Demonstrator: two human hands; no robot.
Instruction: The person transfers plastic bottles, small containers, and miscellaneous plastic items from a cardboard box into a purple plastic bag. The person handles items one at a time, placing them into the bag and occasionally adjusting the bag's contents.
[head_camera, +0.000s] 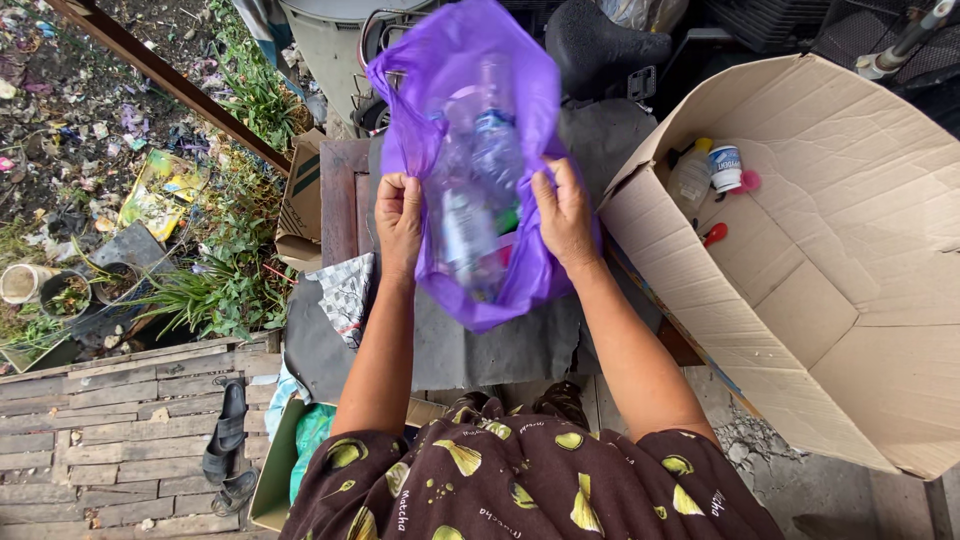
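— Both hands were on the purple plastic bag (470, 90), weren't they?

— Yes. The left hand (399, 222) was closed on the bag's left edge and the right hand (565, 215) pinched the right edge, fingers folded over the film. Held up between them above the grey sheet (500, 345), the bag sagged with clear plastic bottles (480, 170) inside.

— What looked risky?

— As I judged it, the film was thin and stretched by the load. If either grip had slackened, the mouth could have tipped and let bottles slide out. The bottom hung just over the sheet, so a tear there would have spilled them toward the wooden table (340, 190) or off its edge.

— And round about?

— A large open cardboard box (850, 300) lay on its side to the right, close to the right forearm, with a pale bottle (690, 178), a small white tub (725, 167) and red bits inside. Its near flap sat just beside the bag, so a swing that way might have knocked it.

— On the left?

— A patterned cloth (347, 290) rested beside the left wrist, a smaller carton (300, 200) leaned behind it, and plants (225, 285) and litter lay beyond. Dark sandals (228, 445) sat on the planks below, well apart.
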